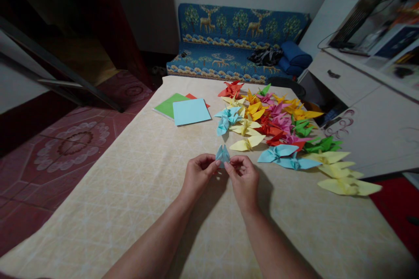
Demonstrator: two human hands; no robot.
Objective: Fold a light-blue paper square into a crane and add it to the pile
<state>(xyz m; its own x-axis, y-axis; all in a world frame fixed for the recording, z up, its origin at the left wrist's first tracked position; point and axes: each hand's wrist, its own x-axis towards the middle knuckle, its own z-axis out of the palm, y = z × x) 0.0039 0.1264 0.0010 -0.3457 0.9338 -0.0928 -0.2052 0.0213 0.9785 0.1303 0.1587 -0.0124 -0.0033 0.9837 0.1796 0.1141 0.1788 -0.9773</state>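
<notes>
Between my hands is a small light blue folded paper (223, 155), its two points facing away from me. My left hand (203, 169) pinches its lower left side between thumb and fingers. On the lower right side, my right hand (241, 173) grips it the same way. Both hands are just above the tablecloth. Beyond them and to the right lie several finished paper cranes, among them a pale yellow crane (248, 143), a light blue crane (278, 153) and a red crane (231, 90).
Sheets of paper lie at the far left of the table (131, 174): a light blue sheet (192, 111) over a green sheet (166, 105) and a red one. A blue patterned sofa (225, 45) stands behind. At right is a white cabinet (369, 104); at left, a metal ladder (62, 83).
</notes>
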